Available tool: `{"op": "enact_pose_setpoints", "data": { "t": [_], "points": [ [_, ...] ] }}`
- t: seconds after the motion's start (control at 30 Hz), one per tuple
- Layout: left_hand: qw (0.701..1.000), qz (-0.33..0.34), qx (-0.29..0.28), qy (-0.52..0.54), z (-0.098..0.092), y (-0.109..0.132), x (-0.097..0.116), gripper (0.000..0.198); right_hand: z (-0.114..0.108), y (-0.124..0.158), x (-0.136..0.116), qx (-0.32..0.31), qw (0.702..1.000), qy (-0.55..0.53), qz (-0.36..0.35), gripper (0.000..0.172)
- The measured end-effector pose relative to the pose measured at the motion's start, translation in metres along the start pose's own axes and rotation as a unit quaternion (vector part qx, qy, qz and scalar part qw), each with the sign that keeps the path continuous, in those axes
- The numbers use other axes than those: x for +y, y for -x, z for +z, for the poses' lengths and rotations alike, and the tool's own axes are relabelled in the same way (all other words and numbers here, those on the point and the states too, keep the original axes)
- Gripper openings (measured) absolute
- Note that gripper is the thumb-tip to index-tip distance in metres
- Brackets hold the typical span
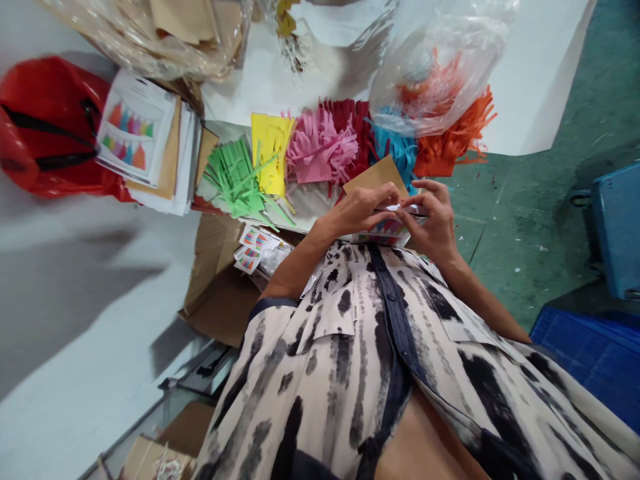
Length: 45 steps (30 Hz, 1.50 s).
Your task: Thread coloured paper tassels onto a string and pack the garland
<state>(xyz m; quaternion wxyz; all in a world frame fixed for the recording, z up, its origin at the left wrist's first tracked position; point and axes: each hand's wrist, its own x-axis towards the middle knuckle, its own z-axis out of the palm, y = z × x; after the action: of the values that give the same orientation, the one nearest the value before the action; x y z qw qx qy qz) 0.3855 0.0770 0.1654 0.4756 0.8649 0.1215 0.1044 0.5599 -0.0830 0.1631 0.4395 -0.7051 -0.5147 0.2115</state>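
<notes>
My left hand (361, 208) and my right hand (434, 217) meet close in front of my shirt. Thumbs and fingers of both pinch the upper edge of a printed card packet (384, 231); its colourful tassel picture shows partly below the fingers. Just behind the hands rises a plain brown paper piece (380, 175); whether it belongs to the packet I cannot tell. Beyond lie fringed paper bundles: green (233, 175), yellow (273, 152), pink (320, 143), dark red (353, 127), blue (395, 143) and orange (440, 153).
A stack of tassel-printed cards (137, 130) leans by a red plastic bag (50, 127) at left. Clear bags hold brown paper (187, 23) and orange fringe. An open carton (215, 287) with printed packets (257, 250) stands below the table edge. Blue bins (620, 230) are at right.
</notes>
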Motion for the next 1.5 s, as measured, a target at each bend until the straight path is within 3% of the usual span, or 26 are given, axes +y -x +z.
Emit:
{"op": "enact_pose_setpoints", "data": {
  "t": [0.13,0.2,0.37,0.53,0.63,0.83,0.93,1.1,1.27,1.37,1.5],
  "points": [
    [1.000,-0.013,-0.020,-0.014,-0.002,0.001,0.001,0.037,-0.001,-0.004,0.009,-0.021,0.989,-0.135,0.048,0.072],
    [0.999,-0.005,-0.032,-0.020,-0.003,0.001,0.001,0.037,-0.003,-0.007,0.013,-0.027,0.986,-0.154,0.056,0.065],
    [0.998,0.057,-0.018,-0.006,-0.001,0.003,0.000,0.029,-0.020,-0.008,0.007,0.019,0.999,-0.048,-0.004,0.017],
    [0.995,0.100,0.020,0.001,0.003,0.006,-0.004,0.030,-0.025,-0.001,0.002,-0.029,0.994,0.027,-0.102,0.013],
    [0.995,0.089,0.033,0.001,0.007,0.008,-0.008,0.027,-0.017,0.003,0.013,-0.015,0.998,0.020,-0.064,0.013],
    [0.997,0.045,0.041,0.042,0.007,0.009,-0.015,0.025,-0.009,0.004,0.040,-0.012,0.992,-0.125,0.033,0.026],
    [0.996,0.051,0.041,0.066,0.002,0.010,-0.016,0.037,-0.013,0.004,0.050,-0.019,0.978,-0.198,0.068,0.040],
    [0.986,0.061,0.063,0.142,-0.003,0.011,-0.023,0.084,-0.015,0.005,0.060,-0.095,0.959,-0.248,0.099,0.058],
    [0.961,-0.038,0.174,0.213,0.008,0.020,-0.040,0.092,-0.005,0.005,0.066,-0.068,0.957,-0.250,0.132,0.048],
    [0.921,-0.117,0.204,0.310,0.019,0.030,-0.047,0.069,0.000,0.004,0.071,-0.054,0.956,-0.258,0.128,0.042],
    [0.893,-0.161,0.242,0.344,0.027,0.038,-0.046,0.048,0.003,0.005,0.075,-0.027,0.969,-0.216,0.117,0.040]
  ]
}}
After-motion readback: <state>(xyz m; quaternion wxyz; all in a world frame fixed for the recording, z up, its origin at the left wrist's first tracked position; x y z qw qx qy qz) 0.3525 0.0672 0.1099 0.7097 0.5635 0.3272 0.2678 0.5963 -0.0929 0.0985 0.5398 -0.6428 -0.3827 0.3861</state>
